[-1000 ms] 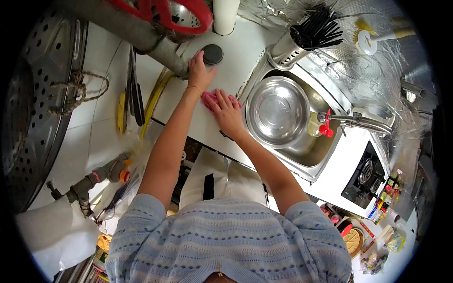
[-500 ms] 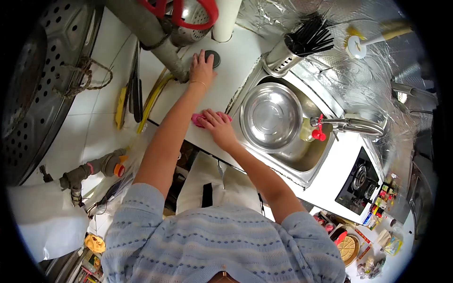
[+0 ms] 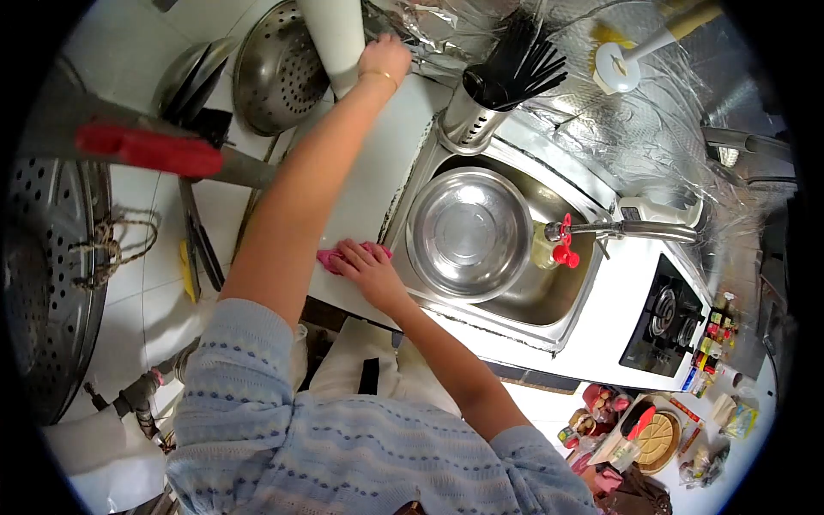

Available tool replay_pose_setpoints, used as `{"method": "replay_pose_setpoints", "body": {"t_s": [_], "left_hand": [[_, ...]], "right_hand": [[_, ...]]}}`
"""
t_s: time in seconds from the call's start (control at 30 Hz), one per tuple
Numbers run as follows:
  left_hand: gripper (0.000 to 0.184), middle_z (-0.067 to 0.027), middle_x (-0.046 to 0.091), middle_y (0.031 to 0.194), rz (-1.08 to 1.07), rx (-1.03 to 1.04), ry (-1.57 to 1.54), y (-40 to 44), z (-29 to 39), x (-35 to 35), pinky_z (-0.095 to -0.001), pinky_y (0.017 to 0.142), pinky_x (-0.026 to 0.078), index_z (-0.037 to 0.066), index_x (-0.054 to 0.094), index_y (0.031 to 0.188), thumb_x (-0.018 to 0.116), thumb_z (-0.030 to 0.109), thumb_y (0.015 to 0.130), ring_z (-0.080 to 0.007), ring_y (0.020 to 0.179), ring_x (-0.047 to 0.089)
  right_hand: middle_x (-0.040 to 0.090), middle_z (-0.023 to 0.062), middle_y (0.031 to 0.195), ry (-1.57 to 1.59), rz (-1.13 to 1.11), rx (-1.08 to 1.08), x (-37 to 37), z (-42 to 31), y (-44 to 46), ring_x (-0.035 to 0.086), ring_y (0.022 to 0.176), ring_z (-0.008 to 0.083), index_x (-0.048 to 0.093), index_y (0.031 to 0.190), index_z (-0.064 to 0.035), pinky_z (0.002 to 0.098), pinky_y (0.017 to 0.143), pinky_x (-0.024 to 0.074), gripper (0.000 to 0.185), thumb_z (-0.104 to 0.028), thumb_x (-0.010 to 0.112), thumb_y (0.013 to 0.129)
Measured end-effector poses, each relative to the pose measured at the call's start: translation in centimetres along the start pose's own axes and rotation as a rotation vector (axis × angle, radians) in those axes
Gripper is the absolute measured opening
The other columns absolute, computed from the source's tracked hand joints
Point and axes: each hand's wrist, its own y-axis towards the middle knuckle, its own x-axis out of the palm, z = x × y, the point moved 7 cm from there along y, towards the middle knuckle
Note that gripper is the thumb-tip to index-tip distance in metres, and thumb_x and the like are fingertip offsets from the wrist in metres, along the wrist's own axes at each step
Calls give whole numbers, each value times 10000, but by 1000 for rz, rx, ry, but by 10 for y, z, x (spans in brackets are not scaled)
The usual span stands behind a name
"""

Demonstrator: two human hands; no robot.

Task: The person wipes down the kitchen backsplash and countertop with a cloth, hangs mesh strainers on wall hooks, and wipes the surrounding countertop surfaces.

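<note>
My left hand [image 3: 386, 58] reaches to the back of the white counter [image 3: 360, 193], beside a white pipe [image 3: 335, 39] and the foil-covered wall. Its fingers are curled and mostly turned from view, so what they hold, if anything, cannot be made out. My right hand [image 3: 371, 273] presses a crumpled pink cloth [image 3: 330, 259] on the counter near its front edge, left of the sink. In the sink rests a shiny metal basin [image 3: 469, 232]. The dark round disc seen earlier does not show now.
A metal holder [image 3: 468, 120] with black chopsticks stands at the sink's back corner. The faucet [image 3: 635, 229] reaches over the sink [image 3: 562, 330]. A gas stove [image 3: 665, 322] lies to the right. A perforated metal colander [image 3: 283, 73] and a red handle [image 3: 150, 150] are at left.
My left hand has moved from the dark disc to the back of the counter beside the pipe, and its fingers have curled. My right hand stays on the pink cloth. The view has shifted.
</note>
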Motion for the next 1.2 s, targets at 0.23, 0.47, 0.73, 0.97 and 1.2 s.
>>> {"method": "replay_pose_setpoints", "body": {"t_s": [0.23, 0.47, 0.73, 0.97, 1.2], "left_hand": [[205, -110, 667, 946, -281, -20, 73, 30, -13, 33, -385, 718, 524, 76, 695, 900, 515, 94, 802, -269, 885, 646], [244, -65, 678, 918, -328, -21, 199, 41, -17, 49, -394, 614, 522, 104, 671, 929, 436, 117, 865, -255, 824, 660], [199, -38, 681, 867, -204, -27, 371, 46, -19, 45, -454, 503, 493, 128, 667, 924, 491, 125, 830, -240, 745, 667], [190, -65, 678, 856, -218, -36, 354, 26, 4, 45, -483, 584, 469, 108, 697, 854, 522, 131, 786, -272, 806, 635], [179, -95, 660, 831, -256, -196, -91, -63, 52, 9, -381, 675, 491, 59, 643, 888, 515, 97, 769, -257, 786, 639]], "right_hand": [[434, 77, 1320, -22, 5, -1, -2, 2, 0, 357, 1266, 216, 452, 1251, -126, 425, 1024, 279, 429, -123, 441, 822], [450, 72, 1306, 3, 55, -1, -11, 2, 1, 377, 1249, 215, 480, 1203, -122, 401, 1024, 283, 386, -128, 457, 818], [457, 73, 1299, 23, 53, 6, -10, 3, 0, 364, 1260, 208, 482, 1203, -122, 397, 1034, 274, 380, -131, 451, 824], [450, 73, 1301, 13, 46, -15, -9, 0, 2, 362, 1259, 210, 484, 1201, -123, 401, 1034, 271, 381, -134, 452, 822], [474, 81, 1259, 7, 82, -27, -3, 1, 2, 394, 1225, 225, 503, 1170, -117, 432, 1007, 282, 372, -118, 458, 801]]}}
